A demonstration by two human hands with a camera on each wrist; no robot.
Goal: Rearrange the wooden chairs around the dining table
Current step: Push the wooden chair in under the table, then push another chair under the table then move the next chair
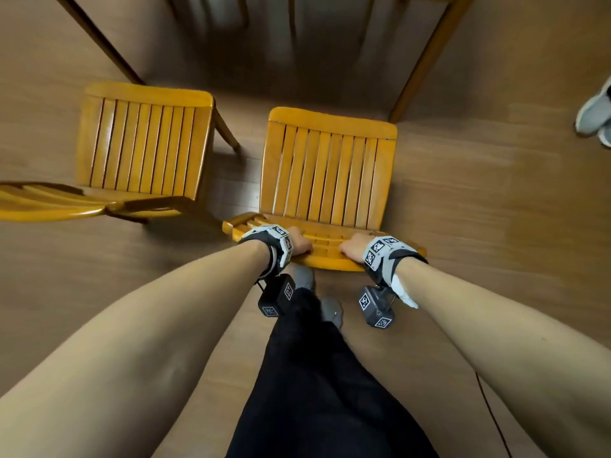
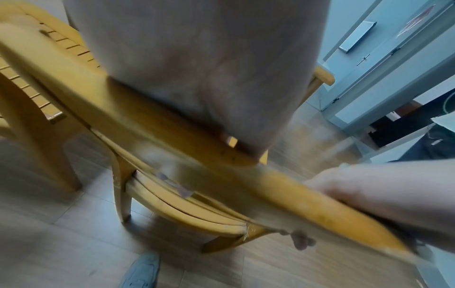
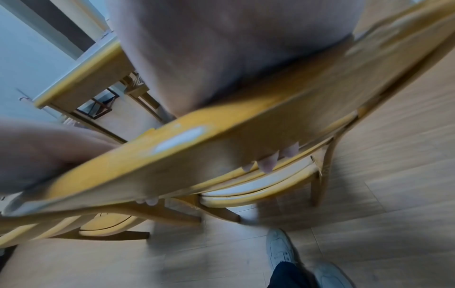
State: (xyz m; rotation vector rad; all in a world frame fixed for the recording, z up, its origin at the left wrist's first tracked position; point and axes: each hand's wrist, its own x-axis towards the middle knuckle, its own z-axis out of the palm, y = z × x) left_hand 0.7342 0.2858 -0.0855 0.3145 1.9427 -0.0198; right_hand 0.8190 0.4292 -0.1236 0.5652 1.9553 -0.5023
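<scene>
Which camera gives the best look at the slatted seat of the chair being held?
The head view: it looks straight down on the whole seat, every slat sharp. The left wrist view catches only a blurred strip of slats behind the top rail. The right wrist view shows just the seat's edge from behind and below.

The head view looks steeply down on a chair (image 1: pixel 327 173) at 12 o'clock. Each wrist view sits close behind its hand, facing floorward; all three share the chair's top rail (image 2: pixel 172 136).
</scene>
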